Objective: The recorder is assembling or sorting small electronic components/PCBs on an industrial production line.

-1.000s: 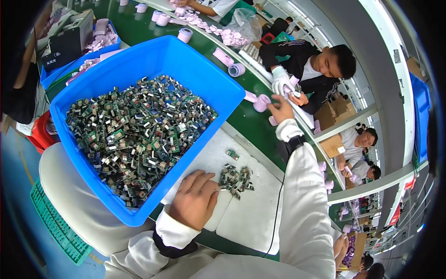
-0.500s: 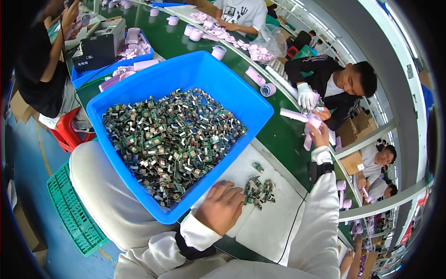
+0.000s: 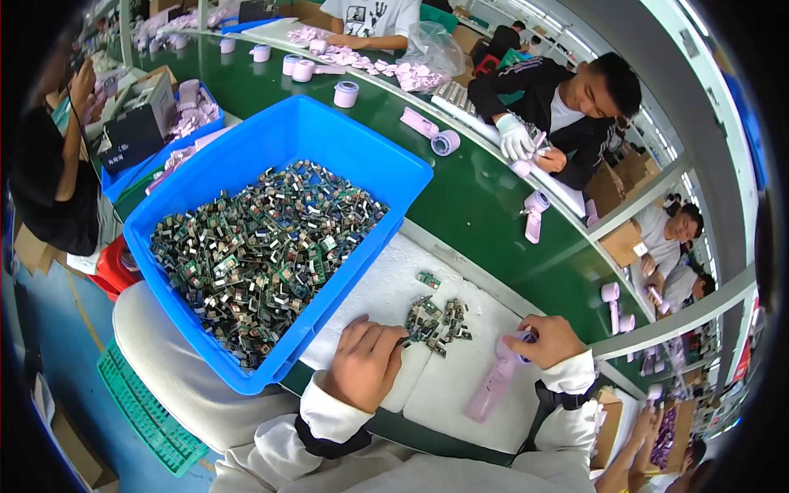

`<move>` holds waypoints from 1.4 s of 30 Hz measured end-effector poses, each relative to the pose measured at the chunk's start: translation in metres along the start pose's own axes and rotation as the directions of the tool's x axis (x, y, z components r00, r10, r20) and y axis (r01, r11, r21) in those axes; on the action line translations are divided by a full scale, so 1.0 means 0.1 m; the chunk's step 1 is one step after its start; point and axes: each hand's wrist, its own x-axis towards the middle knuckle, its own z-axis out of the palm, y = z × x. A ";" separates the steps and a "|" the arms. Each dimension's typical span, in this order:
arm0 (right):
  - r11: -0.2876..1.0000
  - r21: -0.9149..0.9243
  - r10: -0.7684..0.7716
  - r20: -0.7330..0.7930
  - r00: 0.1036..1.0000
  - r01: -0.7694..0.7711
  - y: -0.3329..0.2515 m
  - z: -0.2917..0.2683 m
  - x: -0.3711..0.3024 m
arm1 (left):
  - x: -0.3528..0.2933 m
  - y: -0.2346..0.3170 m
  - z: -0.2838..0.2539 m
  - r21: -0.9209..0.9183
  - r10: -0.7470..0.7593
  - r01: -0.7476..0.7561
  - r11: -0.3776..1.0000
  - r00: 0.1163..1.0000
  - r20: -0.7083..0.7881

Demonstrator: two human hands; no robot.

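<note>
My right hand (image 3: 555, 342) grips the round head of a lilac plastic handheld-fan housing (image 3: 490, 393). The housing's long handle slants down toward the near edge of the white foam sheet (image 3: 448, 398). My left hand (image 3: 364, 363) is over the sheet, between the blue bin and a small pile of green circuit boards (image 3: 436, 322). Its fingers are curled together, with a small dark bit at their tips that I cannot make out. One board (image 3: 428, 279) lies apart, beyond the pile. The large blue bin (image 3: 394, 182) at left holds a heap of similar boards (image 3: 263, 246).
Across the green conveyor belt (image 3: 485, 209), a co-worker's gloved hand (image 3: 515, 138) works on lilac parts. A fan housing (image 3: 535, 215) and another (image 3: 431, 131) lie on the belt. A green crate (image 3: 148, 407) stands on the floor at left. A metal rail (image 3: 682, 316) crosses at right.
My right hand has come back from near the co-worker across the belt, bringing a lilac fan housing over the foam sheet. My left hand's fingers have curled in beside the board pile. The view has shifted.
</note>
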 end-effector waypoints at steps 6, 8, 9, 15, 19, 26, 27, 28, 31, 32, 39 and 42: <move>0.980 0.017 0.172 -0.574 0.801 -0.198 -0.14 0.03 -0.46 | 0.12 0.10 -0.05 -0.012 0.010 -0.009 1.000 0.998 0.068; 0.963 0.128 0.269 -0.562 0.782 -0.238 -0.29 0.02 -0.65 | 0.06 0.21 -0.14 0.001 -0.008 0.008 1.000 0.991 0.130; 0.975 0.182 0.205 -0.518 0.830 -0.128 -0.30 0.03 -0.64 | 0.13 0.22 -0.12 -0.026 -0.030 0.033 0.999 0.995 0.090; 0.910 0.409 0.086 -0.341 0.936 0.066 -0.12 0.47 -0.54 | 0.21 0.44 -0.02 -0.127 0.052 -0.028 0.991 0.981 0.186; 0.905 0.407 -0.018 -0.250 0.968 0.122 -0.09 0.68 -0.43 | 0.15 0.51 0.06 -0.243 0.010 0.069 0.968 0.952 0.307; 0.835 0.356 -0.196 -0.521 0.831 0.420 0.05 0.94 -0.32 | 0.06 0.57 0.26 -0.435 -0.089 0.326 0.839 0.872 0.482; 0.831 0.359 -0.194 -0.528 0.827 0.424 0.05 0.93 -0.32 | 0.06 0.56 0.28 -0.428 -0.086 0.321 0.844 0.871 0.483; 0.832 0.394 -0.152 -0.515 0.843 0.391 0.03 0.91 -0.32 | 0.07 0.55 0.30 -0.471 -0.108 0.382 0.795 0.853 0.511; 0.826 0.466 -0.059 -0.488 0.871 0.317 0.02 0.89 -0.33 | 0.11 0.50 0.34 -0.539 -0.136 0.498 0.679 0.807 0.574; 0.832 0.461 -0.045 -0.497 0.866 0.308 0.02 0.89 -0.32 | 0.13 0.47 0.34 -0.572 -0.149 0.553 0.605 0.785 0.602; 0.792 0.551 0.034 -0.469 0.883 0.262 0.03 0.83 -0.35 | 0.15 0.36 0.30 -0.637 -0.233 0.674 0.374 0.733 0.639; 0.743 0.628 -0.012 -0.330 0.944 0.229 0.00 0.79 -0.41 | 0.08 0.40 0.32 -0.616 -0.139 0.509 0.601 0.826 0.547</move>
